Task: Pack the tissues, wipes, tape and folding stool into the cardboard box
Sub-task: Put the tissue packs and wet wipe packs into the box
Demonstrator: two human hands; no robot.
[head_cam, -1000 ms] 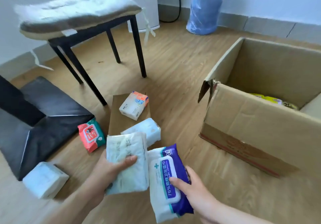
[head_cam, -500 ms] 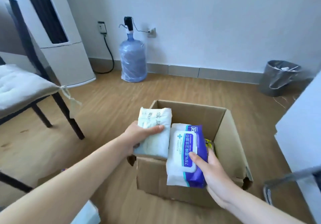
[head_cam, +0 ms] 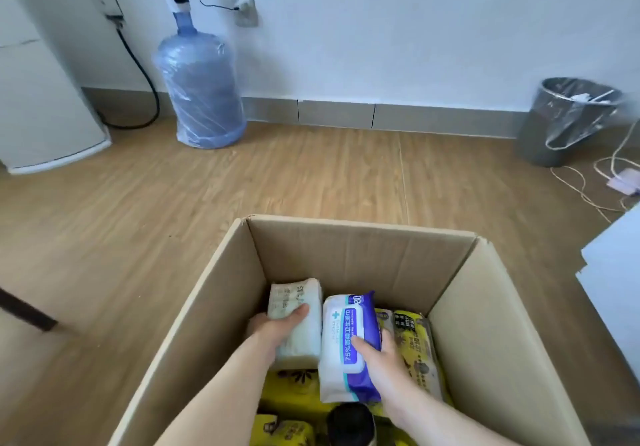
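Two hands deep inside box [head_cam: 349,258]: left hand [head_cam: 277,328] clamped around tissues [head_cam: 298,307], right hand [head_cam: 379,359] gripping wipes [head_cam: 346,334], side by side.

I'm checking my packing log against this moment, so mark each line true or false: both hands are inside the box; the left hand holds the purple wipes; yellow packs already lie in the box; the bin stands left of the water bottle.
1. Both hands are inside the cardboard box. True.
2. The left hand holds the purple wipes pack. False: the right hand holds it; the left holds the pale tissue pack.
3. Yellow packs already lie in the box. True.
4. The bin stands left of the water bottle. False: it stands to its right.
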